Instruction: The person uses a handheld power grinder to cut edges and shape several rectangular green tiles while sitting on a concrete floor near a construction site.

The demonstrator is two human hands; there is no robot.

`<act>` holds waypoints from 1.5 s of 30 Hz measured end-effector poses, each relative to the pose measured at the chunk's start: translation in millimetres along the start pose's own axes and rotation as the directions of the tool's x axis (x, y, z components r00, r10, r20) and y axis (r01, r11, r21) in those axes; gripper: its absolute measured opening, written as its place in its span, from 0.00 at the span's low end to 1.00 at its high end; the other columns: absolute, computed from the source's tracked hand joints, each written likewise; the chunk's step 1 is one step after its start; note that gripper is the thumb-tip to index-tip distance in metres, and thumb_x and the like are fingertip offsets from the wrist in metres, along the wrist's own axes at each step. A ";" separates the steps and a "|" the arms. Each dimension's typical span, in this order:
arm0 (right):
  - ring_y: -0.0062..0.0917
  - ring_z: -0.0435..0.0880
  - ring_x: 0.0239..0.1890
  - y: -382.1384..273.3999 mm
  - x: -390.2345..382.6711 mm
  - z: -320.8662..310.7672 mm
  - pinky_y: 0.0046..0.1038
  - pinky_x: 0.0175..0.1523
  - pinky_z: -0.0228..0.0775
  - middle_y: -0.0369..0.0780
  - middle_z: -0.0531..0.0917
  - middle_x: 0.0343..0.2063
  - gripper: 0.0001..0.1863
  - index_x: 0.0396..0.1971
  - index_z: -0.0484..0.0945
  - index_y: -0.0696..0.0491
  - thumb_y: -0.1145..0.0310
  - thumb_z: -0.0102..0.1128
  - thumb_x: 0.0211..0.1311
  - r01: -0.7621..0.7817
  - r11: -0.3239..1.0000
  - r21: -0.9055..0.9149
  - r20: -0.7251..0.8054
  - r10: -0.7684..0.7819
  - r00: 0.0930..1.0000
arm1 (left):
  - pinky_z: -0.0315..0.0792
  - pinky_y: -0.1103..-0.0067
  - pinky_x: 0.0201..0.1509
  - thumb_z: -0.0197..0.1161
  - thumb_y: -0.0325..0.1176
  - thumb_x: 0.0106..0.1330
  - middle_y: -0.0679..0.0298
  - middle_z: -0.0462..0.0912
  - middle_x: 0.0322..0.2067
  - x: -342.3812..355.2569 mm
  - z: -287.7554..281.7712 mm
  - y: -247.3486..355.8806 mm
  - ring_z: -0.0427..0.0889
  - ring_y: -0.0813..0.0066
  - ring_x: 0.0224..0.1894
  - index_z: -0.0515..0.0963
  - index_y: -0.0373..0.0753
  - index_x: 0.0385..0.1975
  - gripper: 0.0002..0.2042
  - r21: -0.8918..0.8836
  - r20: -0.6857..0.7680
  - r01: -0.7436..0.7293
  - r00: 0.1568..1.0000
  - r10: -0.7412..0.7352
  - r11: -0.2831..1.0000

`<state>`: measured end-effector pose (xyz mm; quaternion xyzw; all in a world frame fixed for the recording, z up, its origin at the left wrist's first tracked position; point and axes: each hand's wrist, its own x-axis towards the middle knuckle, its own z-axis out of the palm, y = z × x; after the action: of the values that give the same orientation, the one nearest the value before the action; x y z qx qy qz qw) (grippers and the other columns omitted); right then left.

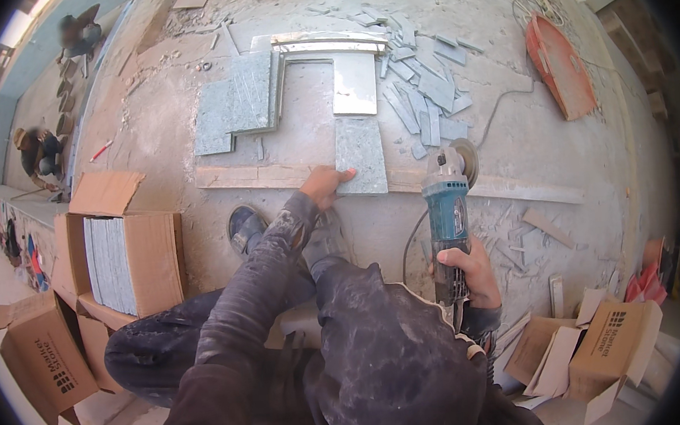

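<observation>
Long wood plank (506, 187) under grey tile (361, 148); could rock if grit sits beneath; loose offcuts (430, 85) right of tile might snag the disc if it strays; tile lies across plank, held only at near left edge, so may twist under load; grinder (445, 208) just right of tile, one-handed, kickback harder to check; left hand (324, 186) bare, pinching tile edge; right hand (476, 270) wrapped round grinder body; can't tell if disc (470, 162) spins; cord (405, 255) passes close, could get nicked.

Red pan (559, 69) sits upper R, open cdbd. box (44, 360) lower L.
</observation>
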<state>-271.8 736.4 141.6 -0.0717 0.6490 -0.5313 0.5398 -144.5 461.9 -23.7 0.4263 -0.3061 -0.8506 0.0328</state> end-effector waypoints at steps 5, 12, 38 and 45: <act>0.22 0.80 0.25 1.2 -0.2 0.5 0.24 0.31 0.73 0.37 0.79 0.26 0.22 0.42 0.73 0.58 0.65 0.69 0.48 0.004 1.000 -0.013 -0.016 -0.004 1.000 | 0.79 0.71 0.59 0.58 0.24 0.70 0.48 0.76 0.51 -24.8 13.1 -7.6 0.79 0.63 0.53 0.69 0.21 0.53 0.16 0.139 -0.195 0.021 0.981 0.007 0.990; 0.21 0.80 0.25 1.2 1.7 4.4 0.24 0.31 0.72 0.37 0.78 0.27 0.21 0.42 0.74 0.58 0.66 0.69 0.48 -0.013 1.000 -0.004 0.001 0.014 1.000 | 0.78 0.69 0.63 0.52 0.22 0.73 0.53 0.73 0.52 -34.3 -5.2 -60.2 0.77 0.62 0.54 0.68 0.19 0.54 0.14 -0.265 -0.203 -0.130 0.976 0.077 0.955; 0.39 0.86 0.43 63.5 115.9 125.2 0.30 0.46 0.77 0.58 0.83 0.41 0.43 0.47 0.73 0.74 0.50 0.72 0.39 0.072 0.956 -0.284 0.037 -0.064 0.997 | 0.79 0.68 0.48 0.45 0.30 0.74 0.53 0.82 0.44 -8.0 -73.0 -80.7 0.84 0.61 0.43 0.74 0.32 0.50 0.14 0.038 0.200 -0.239 0.953 0.227 0.970; 0.37 0.87 0.30 56.3 98.2 134.1 0.31 0.37 0.78 0.54 0.85 0.28 0.32 0.30 0.81 0.72 0.52 0.70 0.40 0.061 0.972 -0.229 -0.038 -0.072 0.997 | 0.79 0.66 0.48 0.43 0.32 0.75 0.52 0.82 0.44 -16.2 -67.5 -75.6 0.84 0.59 0.44 0.73 0.34 0.52 0.15 -0.133 0.239 -0.077 0.965 0.108 0.988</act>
<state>-180.5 612.8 56.8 -0.1424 0.7150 -0.4727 0.4950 -68.4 495.0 -84.1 0.3002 -0.2745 -0.9115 0.0606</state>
